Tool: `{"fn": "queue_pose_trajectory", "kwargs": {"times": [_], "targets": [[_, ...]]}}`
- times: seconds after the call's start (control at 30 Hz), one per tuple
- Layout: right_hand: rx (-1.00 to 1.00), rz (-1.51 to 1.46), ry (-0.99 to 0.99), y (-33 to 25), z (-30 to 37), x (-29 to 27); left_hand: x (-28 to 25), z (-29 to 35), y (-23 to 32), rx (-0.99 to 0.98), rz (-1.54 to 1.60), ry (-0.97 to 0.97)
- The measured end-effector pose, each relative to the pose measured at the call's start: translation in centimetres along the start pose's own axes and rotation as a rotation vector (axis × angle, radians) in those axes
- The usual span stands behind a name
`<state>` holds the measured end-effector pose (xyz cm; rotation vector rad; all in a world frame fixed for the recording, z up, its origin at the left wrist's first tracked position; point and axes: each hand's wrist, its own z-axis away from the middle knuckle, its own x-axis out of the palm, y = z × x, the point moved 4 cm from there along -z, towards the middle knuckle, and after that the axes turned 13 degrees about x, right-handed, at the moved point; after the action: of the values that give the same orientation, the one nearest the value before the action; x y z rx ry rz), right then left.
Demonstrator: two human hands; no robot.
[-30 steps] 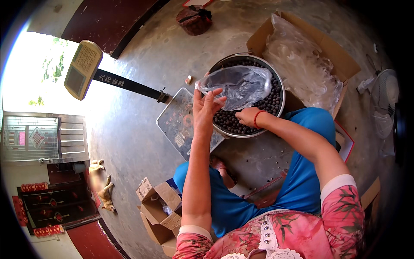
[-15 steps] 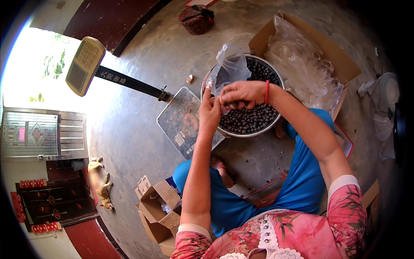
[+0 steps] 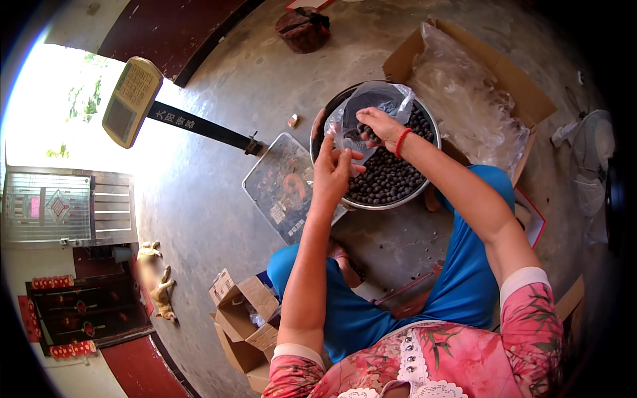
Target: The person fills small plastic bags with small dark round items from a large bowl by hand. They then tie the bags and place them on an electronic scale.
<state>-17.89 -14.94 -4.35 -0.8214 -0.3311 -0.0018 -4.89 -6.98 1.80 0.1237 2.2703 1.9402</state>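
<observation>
A round metal basin [image 3: 424,196] of small dark round nuts or berries [image 3: 385,176] stands before my knees. My left hand [image 3: 332,174] grips the near left edge of a clear plastic bag [image 3: 379,95], which spreads open over the basin. With a red bracelet on its wrist, my right hand [image 3: 383,126] curls around several of the dark round nuts or berries at the bag's mouth. Some of them show between its fingers. How full the bag is, I cannot tell.
Left of the basin stands a platform scale [image 3: 282,192] with a display head [image 3: 133,99] on a post. A cardboard box [image 3: 531,99] of clear bags [image 3: 458,93] sits at the right. Near my left knee is an open carton [image 3: 249,298]; a cat [image 3: 159,295] lies farther left.
The bag has spread open and shifted right over the basin. My right hand has moved away from my left and now shows dark round pieces in its fingers.
</observation>
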Motion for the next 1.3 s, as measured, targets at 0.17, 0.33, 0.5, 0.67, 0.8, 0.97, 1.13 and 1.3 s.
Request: {"fn": "queue_pose_trajectory", "kwargs": {"times": [0.17,0.33,0.5,0.67,0.8,0.97,1.13,1.3], "targets": [[-0.084,0.209,0.061,-0.9,0.2,-0.4,-1.1,0.0,-0.3,-0.055,0.007,0.040],[0.092,0.494,-0.271,-1.4,1.3,-0.2,-0.8,0.1,-0.1,-0.082,0.042,0.020],[0.256,0.945,-0.669,3.4,4.3,2.0,-0.6,0.1,-0.3,-0.060,0.086,0.065],[-0.123,1.913,-0.116,8.6,2.7,1.4,-1.3,0.2,-0.1,-0.068,-0.034,0.041],[-0.129,1.832,0.083,9.9,0.1,-2.2,-1.1,0.2,0.1,-0.025,-0.028,0.033],[-0.165,1.824,0.102,9.5,0.4,-2.1,-1.5,0.2,0.5,0.010,-0.059,0.038],[-0.218,1.783,0.082,9.8,0.8,-1.9,-1.8,0.0,-0.2,0.018,0.052,0.067],[-0.302,1.667,0.039,10.7,-0.1,-2.5,-1.6,-0.2,0.4,0.001,0.123,0.066]]}}
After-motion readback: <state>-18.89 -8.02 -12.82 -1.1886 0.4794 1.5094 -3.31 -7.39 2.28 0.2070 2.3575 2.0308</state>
